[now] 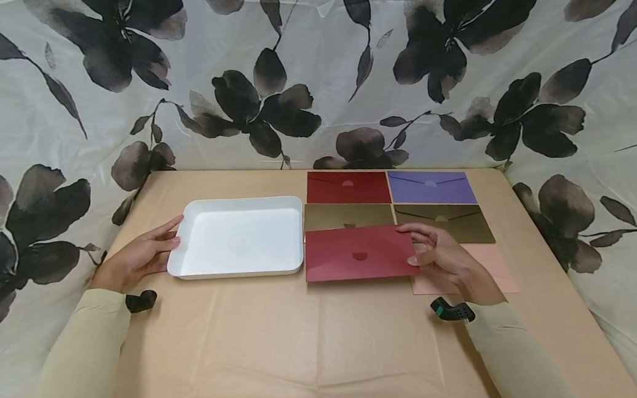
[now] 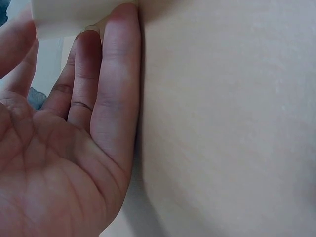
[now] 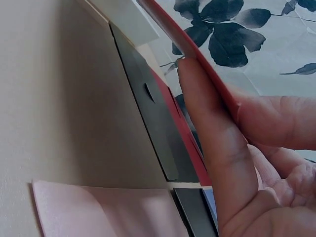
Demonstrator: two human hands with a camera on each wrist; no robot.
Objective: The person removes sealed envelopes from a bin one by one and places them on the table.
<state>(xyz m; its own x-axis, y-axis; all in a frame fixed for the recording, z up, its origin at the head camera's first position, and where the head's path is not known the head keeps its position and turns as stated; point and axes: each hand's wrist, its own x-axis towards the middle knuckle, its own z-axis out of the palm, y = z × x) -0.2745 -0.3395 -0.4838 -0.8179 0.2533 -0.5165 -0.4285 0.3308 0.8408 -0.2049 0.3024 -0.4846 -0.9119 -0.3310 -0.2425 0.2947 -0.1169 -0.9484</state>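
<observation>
My right hand point(image 1: 444, 252) pinches a red envelope point(image 1: 356, 255) at its right end, between thumb and fingers. In the right wrist view the envelope point(image 3: 197, 54) is seen edge-on, raised and tilted above the table. A half-round notch marks its face. On the left, my left hand point(image 1: 142, 256) touches the left side of a white rectangular tray point(image 1: 238, 236) with nearly straight fingers. The tray lies on the table with nothing in it. In the left wrist view the fingertips of my left hand point(image 2: 74, 113) meet the tray's side wall point(image 2: 74, 17).
Right of the tray lie a dark red envelope point(image 1: 345, 186), a purple one point(image 1: 431, 187), two olive-gold ones point(image 1: 444, 222) and a pink one point(image 1: 492, 267). The held envelope overlaps part of this group. Behind the tan table point(image 1: 251, 351) hangs a floral cloth point(image 1: 342, 68).
</observation>
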